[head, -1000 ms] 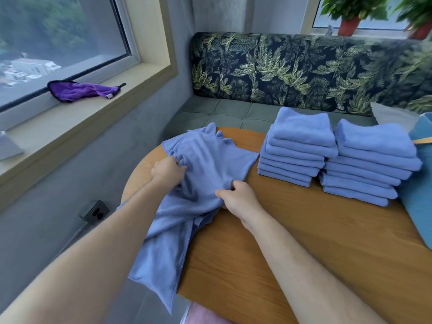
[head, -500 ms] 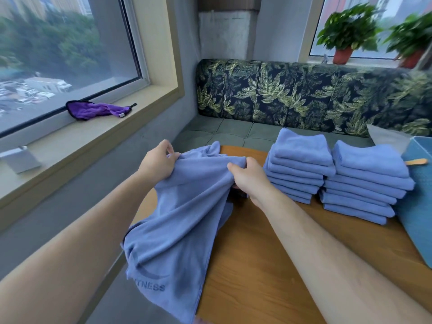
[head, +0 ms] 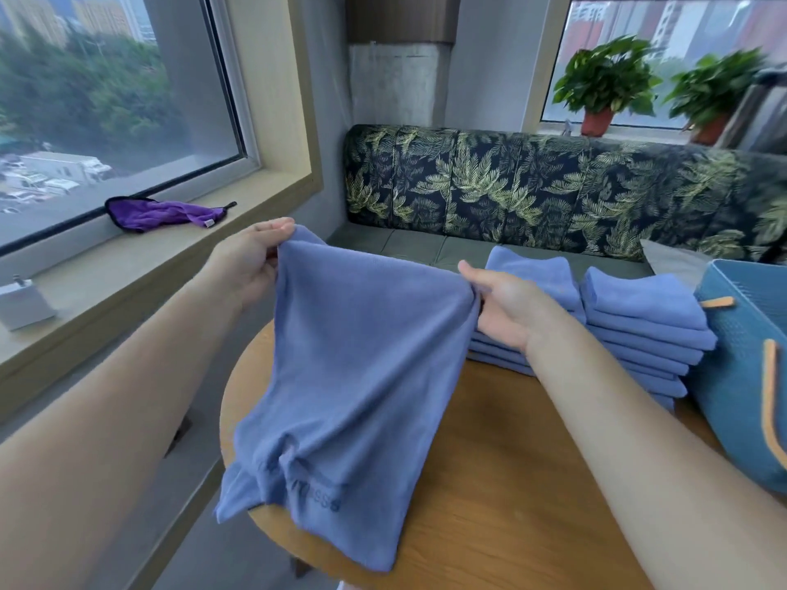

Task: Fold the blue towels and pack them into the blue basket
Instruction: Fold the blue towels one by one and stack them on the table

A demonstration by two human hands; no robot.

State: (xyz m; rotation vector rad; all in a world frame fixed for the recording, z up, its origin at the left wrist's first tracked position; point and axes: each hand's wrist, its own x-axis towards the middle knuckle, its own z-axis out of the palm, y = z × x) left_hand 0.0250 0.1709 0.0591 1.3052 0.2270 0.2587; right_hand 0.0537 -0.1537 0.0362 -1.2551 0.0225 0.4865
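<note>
A blue towel [head: 353, 376] hangs spread out above the round wooden table [head: 502, 483], its lower end draping onto the table's left edge. My left hand [head: 251, 261] pinches its top left corner, and my right hand [head: 502, 304] pinches the top right corner. Behind my right hand stand two stacks of folded blue towels: the left stack [head: 532, 270] is partly hidden, the right stack [head: 643, 325] is in full view. The blue basket [head: 749, 368] with orange handles sits at the table's right edge, beside the right stack.
A leaf-patterned bench sofa [head: 553, 193] runs behind the table. A purple cloth [head: 166, 212] lies on the window sill at left, with a small grey box [head: 21, 304] nearer me. Two potted plants [head: 604, 87] stand on the far sill.
Both hands have lifted the towel off the table and pulled its top corners apart, so it now hangs flat and spread. My view has tilted upward.
</note>
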